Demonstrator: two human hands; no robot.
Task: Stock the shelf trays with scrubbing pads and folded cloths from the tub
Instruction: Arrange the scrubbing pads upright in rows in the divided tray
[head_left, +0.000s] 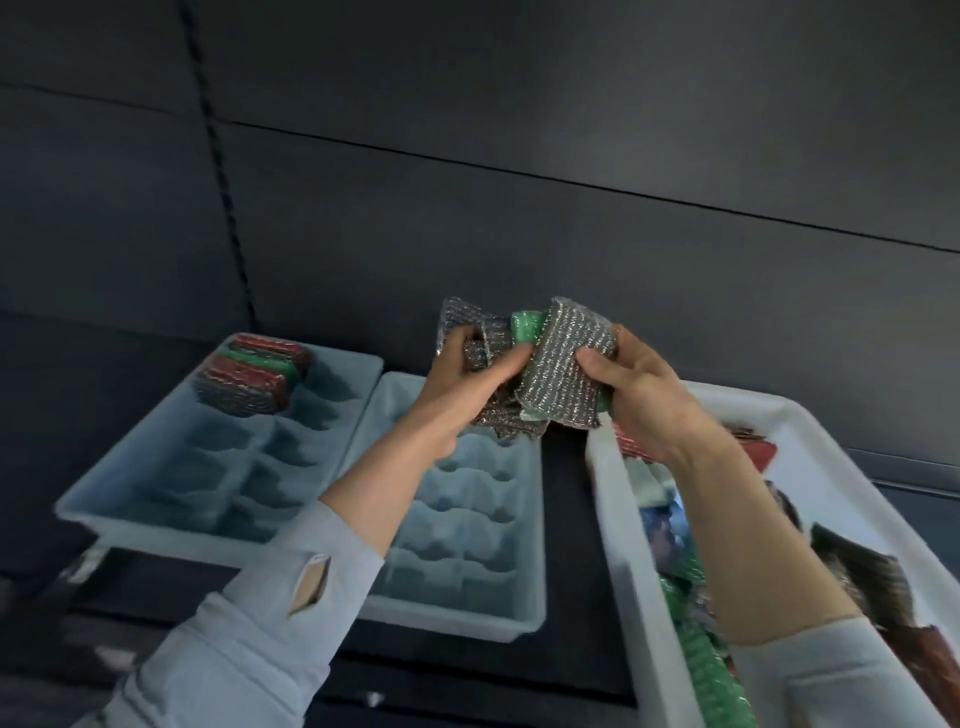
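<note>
No words, numbers or labels to read anywhere: none on trays, none on pads, none on tub.

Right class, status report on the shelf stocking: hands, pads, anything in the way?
Left hand and right hand both grip a bunch of scrubbing pads above the middle tray. Left tray holds one stack. Tub still full. Nothing blocking.

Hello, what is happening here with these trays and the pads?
A person is stocking trays. Both hands hold a bunch of scrubbing pads above the middle tray: the left hand grips the silver and green ones, the right hand pinches a silver pad. The left tray already has a small stack of pads at its far end. The white tub on the right holds more pads.
</note>
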